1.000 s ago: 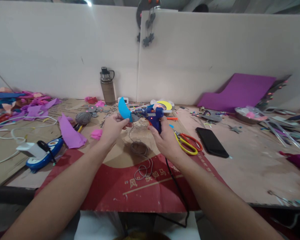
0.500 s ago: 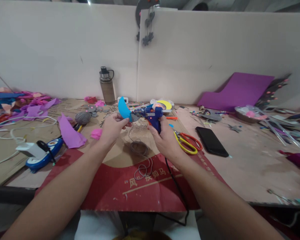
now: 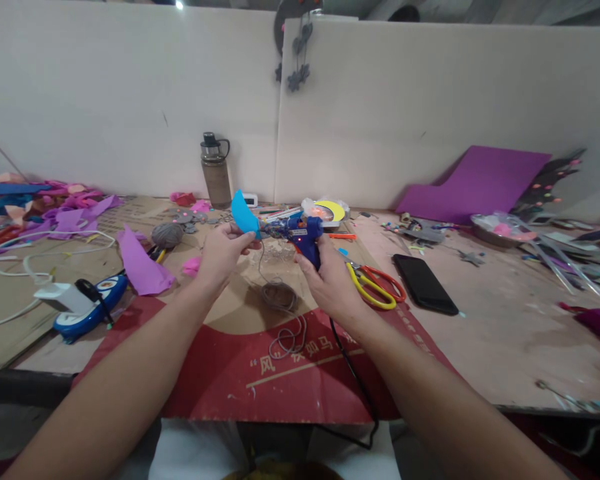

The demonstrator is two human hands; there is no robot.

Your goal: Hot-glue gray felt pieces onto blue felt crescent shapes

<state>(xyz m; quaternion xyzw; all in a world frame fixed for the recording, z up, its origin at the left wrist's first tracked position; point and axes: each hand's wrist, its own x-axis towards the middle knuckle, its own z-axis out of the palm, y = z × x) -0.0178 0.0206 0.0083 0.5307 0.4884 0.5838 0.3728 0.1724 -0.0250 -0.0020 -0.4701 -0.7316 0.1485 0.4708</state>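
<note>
Between the fingertips of my left hand (image 3: 225, 250) is a blue crescent-shaped felt piece (image 3: 244, 215), its pointed end up. A grey cord (image 3: 259, 263) hangs from near its lower end down to loose coils on the board. My right hand (image 3: 330, 270) is wrapped round a blue glue gun (image 3: 307, 239) with a small red light lit. The gun's nozzle points left and is right by the lower end of the blue piece; whether it touches cannot be made out. A black cable (image 3: 353, 363) runs down from the gun.
Red-and-yellow-handled scissors (image 3: 380, 287) and a black phone (image 3: 425, 283) lie to the right. A bottle (image 3: 216, 175) stands at the back. At left are a power strip (image 3: 91, 310), a purple felt scrap (image 3: 143, 263) and a grey yarn ball (image 3: 167, 235). Red-printed cardboard (image 3: 220, 380) lies in front.
My left hand and the blue felt piece have shifted slightly left and up. The glue gun has moved a little with them, its nozzle still at the piece's lower end.
</note>
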